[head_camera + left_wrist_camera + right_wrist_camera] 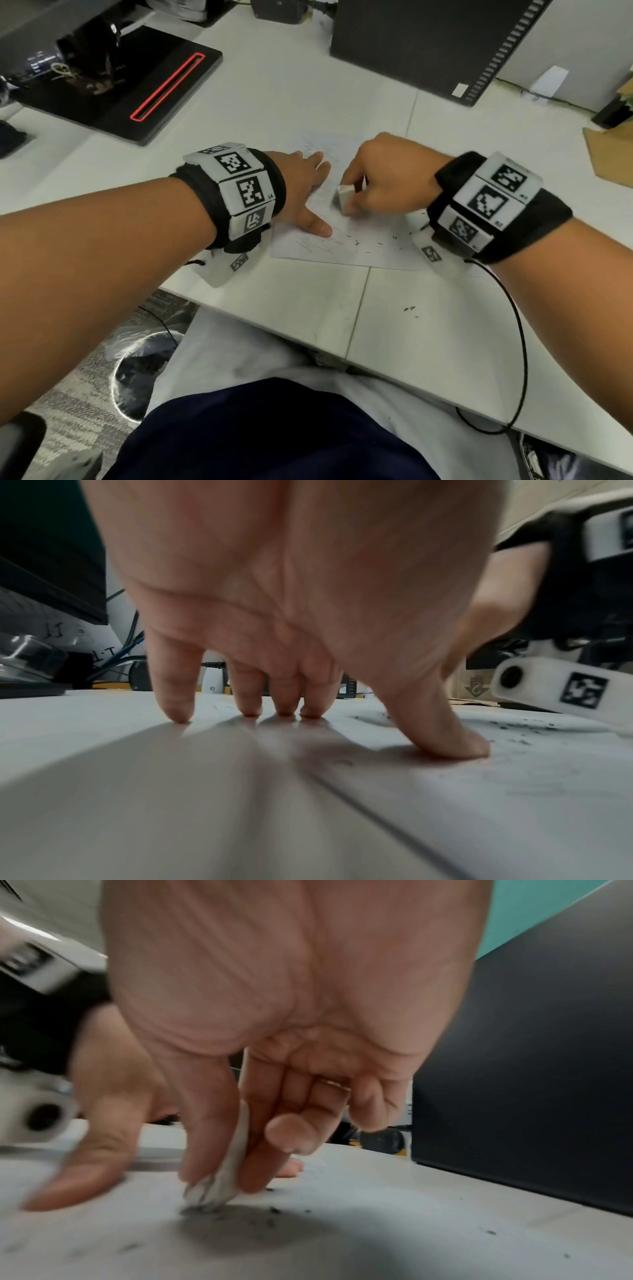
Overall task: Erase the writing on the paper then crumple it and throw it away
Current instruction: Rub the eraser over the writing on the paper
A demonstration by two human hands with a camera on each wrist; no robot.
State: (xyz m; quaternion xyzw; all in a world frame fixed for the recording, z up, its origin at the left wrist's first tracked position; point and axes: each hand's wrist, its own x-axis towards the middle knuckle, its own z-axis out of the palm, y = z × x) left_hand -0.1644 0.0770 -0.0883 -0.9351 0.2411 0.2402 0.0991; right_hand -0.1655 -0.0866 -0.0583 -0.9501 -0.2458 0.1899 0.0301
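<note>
A white sheet of paper [373, 246] with faint pencil writing lies flat on the white desk [428, 335]. My left hand [305, 192] rests on the sheet's left part, fingers spread and straight, fingertips [178, 715] and thumb pressing down. My right hand [383, 181] pinches a white eraser [344, 197] between thumb and fingers, its lower end on the paper. In the right wrist view the eraser [222, 1183] touches the sheet [342, 1231] amid dark crumbs. The left hand [103, 1137] shows blurred beside it.
Dark eraser crumbs [380, 243] lie scattered on the sheet and the desk. A black monitor base with a red outline [137, 85] stands at the back left, a black computer tower [428, 41] at the back right. A bin with a plastic liner [144, 370] sits on the floor, lower left.
</note>
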